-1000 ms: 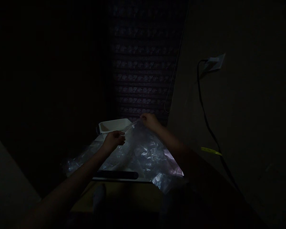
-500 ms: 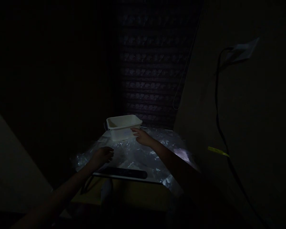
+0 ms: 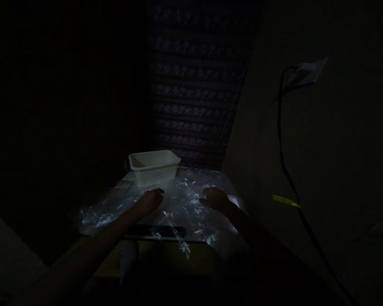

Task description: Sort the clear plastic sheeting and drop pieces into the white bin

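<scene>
Clear crinkled plastic sheeting [image 3: 185, 204] covers the table and hangs over its front edge. My left hand [image 3: 151, 200] is over the sheeting's left part, just in front of the white tub, fingers curled and closed; what they hold is too dark to make out. To the right, my right hand [image 3: 214, 198] is over the sheeting with thumb and fingers apart, nothing visible between them. At the back left of the table stands a white rectangular tub [image 3: 156, 175], its top open. A dark flat bar [image 3: 175, 231] lies along the front edge, partly under the plastic.
A patterned blind [image 3: 185, 110] hangs behind the table, with a thin cord loop at its right. On the right wall, a dark cable [image 3: 282, 157] with a yellow tag [image 3: 286, 200] runs down from an outlet [image 3: 306, 73]. The room is very dark.
My right hand has moved away from the tub, right and toward me. My left hand has moved forward and right. Plastic now lies over the dark bar. The view has shifted slightly.
</scene>
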Demonstrator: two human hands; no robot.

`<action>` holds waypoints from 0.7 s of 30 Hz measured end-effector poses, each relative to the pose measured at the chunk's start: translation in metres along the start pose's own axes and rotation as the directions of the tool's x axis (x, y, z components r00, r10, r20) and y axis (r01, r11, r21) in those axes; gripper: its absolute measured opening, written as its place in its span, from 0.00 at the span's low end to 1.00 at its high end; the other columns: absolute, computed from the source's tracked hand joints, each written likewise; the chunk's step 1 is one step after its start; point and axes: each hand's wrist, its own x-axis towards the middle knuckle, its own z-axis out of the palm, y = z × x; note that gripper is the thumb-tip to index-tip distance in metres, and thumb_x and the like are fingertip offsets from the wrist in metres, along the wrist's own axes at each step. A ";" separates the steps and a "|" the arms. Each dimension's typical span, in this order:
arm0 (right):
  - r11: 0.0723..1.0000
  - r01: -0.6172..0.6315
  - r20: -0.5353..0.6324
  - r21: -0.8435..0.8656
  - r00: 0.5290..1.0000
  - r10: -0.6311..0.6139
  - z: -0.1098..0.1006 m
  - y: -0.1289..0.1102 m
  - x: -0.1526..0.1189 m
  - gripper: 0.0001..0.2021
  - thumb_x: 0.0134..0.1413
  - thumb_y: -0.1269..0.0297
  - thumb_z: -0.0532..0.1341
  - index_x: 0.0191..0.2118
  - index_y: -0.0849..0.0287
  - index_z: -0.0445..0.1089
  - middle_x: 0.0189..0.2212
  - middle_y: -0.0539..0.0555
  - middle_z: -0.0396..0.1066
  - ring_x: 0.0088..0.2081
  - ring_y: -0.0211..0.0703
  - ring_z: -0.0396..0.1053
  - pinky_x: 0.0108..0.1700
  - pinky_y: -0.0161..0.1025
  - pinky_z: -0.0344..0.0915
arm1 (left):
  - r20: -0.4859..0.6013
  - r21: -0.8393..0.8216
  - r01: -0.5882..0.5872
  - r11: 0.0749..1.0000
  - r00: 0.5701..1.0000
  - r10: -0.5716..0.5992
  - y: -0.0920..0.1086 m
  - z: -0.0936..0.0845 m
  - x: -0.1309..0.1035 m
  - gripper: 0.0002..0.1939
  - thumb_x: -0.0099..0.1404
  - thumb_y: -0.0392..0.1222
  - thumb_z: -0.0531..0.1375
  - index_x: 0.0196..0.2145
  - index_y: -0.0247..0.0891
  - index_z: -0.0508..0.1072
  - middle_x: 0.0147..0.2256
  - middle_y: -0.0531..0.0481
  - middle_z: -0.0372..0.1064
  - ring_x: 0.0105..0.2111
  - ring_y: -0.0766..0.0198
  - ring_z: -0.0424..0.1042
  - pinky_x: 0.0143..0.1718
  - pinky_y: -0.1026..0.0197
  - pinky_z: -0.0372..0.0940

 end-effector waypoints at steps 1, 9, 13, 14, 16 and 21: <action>1.000 0.005 0.034 0.003 0.999 -0.005 0.002 0.000 -0.002 0.18 0.37 0.54 0.50 0.34 0.58 0.62 0.33 0.54 0.65 0.37 0.43 0.61 0.34 0.36 0.57 | 0.002 -0.033 0.032 0.999 1.000 -0.032 0.002 0.002 0.006 0.16 0.49 0.38 0.46 0.34 0.33 0.66 0.30 0.45 0.68 0.30 0.62 0.66 0.33 0.62 0.58; 0.998 0.038 0.082 0.052 0.996 -0.043 0.016 -0.004 -0.009 0.26 0.33 0.57 0.54 0.44 0.59 0.54 0.34 0.56 0.65 0.36 0.45 0.62 0.33 0.37 0.57 | 0.010 -0.193 0.205 0.960 0.978 -0.207 0.013 0.023 0.034 0.11 0.45 0.38 0.50 0.26 0.34 0.69 0.26 0.46 0.69 0.27 0.61 0.67 0.27 0.64 0.59; 0.981 0.077 0.032 0.178 0.996 -0.084 0.023 0.002 0.001 0.22 0.36 0.67 0.51 0.44 0.57 0.55 0.36 0.53 0.64 0.38 0.40 0.61 0.35 0.34 0.57 | -0.005 -0.211 0.241 0.947 0.969 -0.248 0.007 0.029 0.039 0.12 0.45 0.39 0.50 0.25 0.33 0.69 0.24 0.46 0.69 0.25 0.61 0.67 0.25 0.63 0.59; 0.976 0.077 0.018 0.206 0.996 -0.082 0.024 0.005 0.004 0.20 0.37 0.69 0.50 0.43 0.57 0.56 0.37 0.52 0.64 0.38 0.39 0.61 0.36 0.34 0.56 | -0.011 -0.210 0.244 0.947 0.968 -0.252 0.005 0.028 0.039 0.12 0.45 0.39 0.50 0.25 0.32 0.69 0.25 0.45 0.69 0.26 0.60 0.67 0.26 0.63 0.60; 0.967 0.084 -0.016 0.239 0.996 -0.082 0.025 0.009 0.011 0.18 0.37 0.70 0.49 0.40 0.57 0.59 0.37 0.52 0.64 0.39 0.38 0.60 0.38 0.33 0.56 | -0.024 -0.203 0.248 0.947 0.966 -0.258 0.004 0.024 0.037 0.13 0.45 0.39 0.50 0.27 0.31 0.69 0.28 0.44 0.68 0.29 0.60 0.66 0.29 0.63 0.59; 0.970 0.101 -0.076 0.222 0.993 -0.086 0.017 0.011 0.028 0.15 0.40 0.70 0.47 0.36 0.60 0.64 0.37 0.53 0.64 0.39 0.38 0.59 0.40 0.32 0.54 | -0.138 -0.141 0.221 0.965 0.961 -0.241 0.004 0.013 0.022 0.15 0.47 0.38 0.48 0.33 0.30 0.67 0.31 0.44 0.67 0.29 0.63 0.66 0.31 0.64 0.60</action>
